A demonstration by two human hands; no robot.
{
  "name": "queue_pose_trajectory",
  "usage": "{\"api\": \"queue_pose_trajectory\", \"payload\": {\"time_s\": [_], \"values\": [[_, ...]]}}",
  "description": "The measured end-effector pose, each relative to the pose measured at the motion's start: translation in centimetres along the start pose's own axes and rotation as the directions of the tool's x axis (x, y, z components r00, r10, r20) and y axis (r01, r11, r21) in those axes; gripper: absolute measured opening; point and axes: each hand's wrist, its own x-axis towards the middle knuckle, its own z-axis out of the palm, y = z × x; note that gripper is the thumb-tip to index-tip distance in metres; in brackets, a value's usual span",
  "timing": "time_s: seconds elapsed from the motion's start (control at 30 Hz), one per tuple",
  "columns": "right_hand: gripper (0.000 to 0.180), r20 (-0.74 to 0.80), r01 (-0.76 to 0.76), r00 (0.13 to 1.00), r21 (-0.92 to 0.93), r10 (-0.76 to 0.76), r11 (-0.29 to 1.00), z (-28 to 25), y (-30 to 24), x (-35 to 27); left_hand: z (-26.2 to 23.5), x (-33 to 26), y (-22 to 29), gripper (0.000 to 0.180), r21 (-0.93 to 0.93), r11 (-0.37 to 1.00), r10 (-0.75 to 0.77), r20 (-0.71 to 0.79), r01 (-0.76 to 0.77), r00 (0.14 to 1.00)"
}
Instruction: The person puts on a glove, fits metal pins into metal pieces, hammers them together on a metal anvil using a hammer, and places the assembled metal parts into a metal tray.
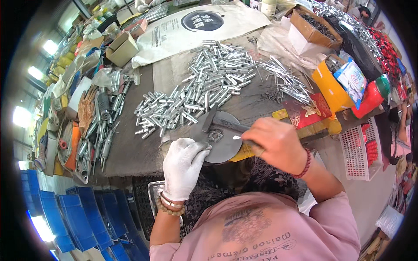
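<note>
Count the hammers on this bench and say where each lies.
1: a hammer gripped by its handle in the right hand, its head above the round grey plate. Others may be hidden under the tools at left.

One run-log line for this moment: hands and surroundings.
left hand: gloved, at grey disc, hold unclear | right hand: bare, gripping hammer | beyond disc: heap of metal tubes

A pink shirt point(272, 217) with a flower picture point(247, 226) sits at five o'clock. A white glove point(179, 176) covers the left hand point(183, 162), with tan beads point(174, 213) at seven o'clock. Dark red beads point(308, 162) ring the right wrist point(299, 162) at four o'clock.
</note>
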Motion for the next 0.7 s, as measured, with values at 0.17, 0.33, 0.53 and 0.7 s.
{"api": "queue_pose_trajectory", "payload": {"time_s": [0.17,0.33,0.53,0.7], "values": [[0.013,0.104,0.107,0.989,-0.035,-0.103,0.994,2.6,-1.2,1.1,-0.3,-0.4,0.2,0.021,0.073,0.997,0.022,-0.004,-0.022,1.0],[0.014,0.153,0.188,0.974,-0.116,-0.169,0.975,3.1,-1.5,1.7,-0.2,-0.5,-0.8,0.024,0.047,0.997,0.069,-0.002,-0.068,0.998],[0.007,0.189,0.279,0.95,-0.148,-0.25,0.949,3.2,-1.3,2.4,0.1,-0.8,-1.5,0.025,0.023,0.995,0.101,-0.02,-0.101,0.995],[0.004,0.183,0.318,0.939,-0.138,-0.292,0.938,3.4,-1.2,2.8,0.4,-0.9,-1.6,0.024,-0.006,0.993,0.117,-0.061,-0.118,0.991]]}}
